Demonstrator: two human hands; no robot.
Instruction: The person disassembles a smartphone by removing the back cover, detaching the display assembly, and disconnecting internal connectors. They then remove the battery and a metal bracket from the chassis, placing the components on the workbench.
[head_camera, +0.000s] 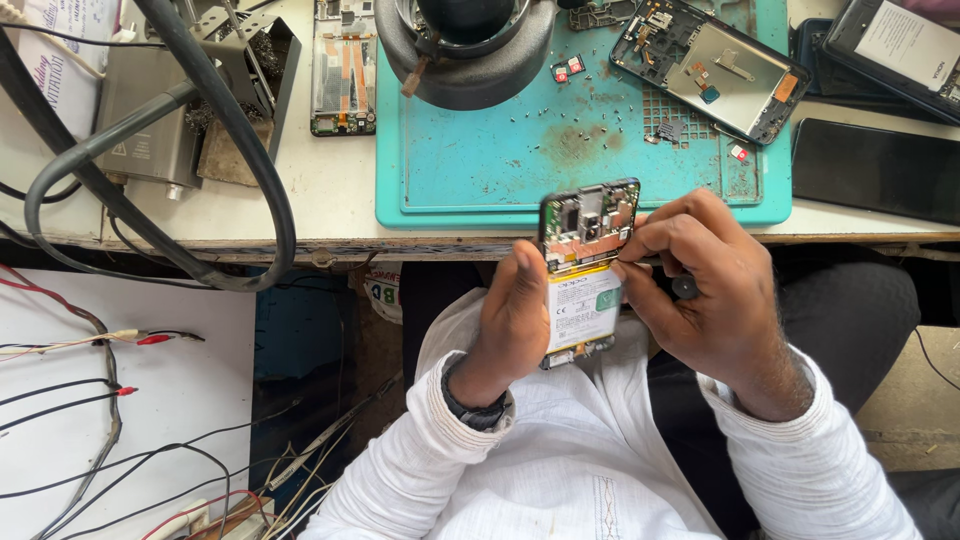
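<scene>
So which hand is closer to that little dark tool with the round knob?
Right. The right hand pinches the small dark tool, its tip against the opened phone. The left hand grips the phone's other edge, away from the tool.

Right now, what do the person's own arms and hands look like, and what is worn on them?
Both arms wear long white sleeves with gathered, wrinkled cuffs. The left hand has a dark watch at the wrist. The right hand is bare, with no ring or glove showing.
</scene>
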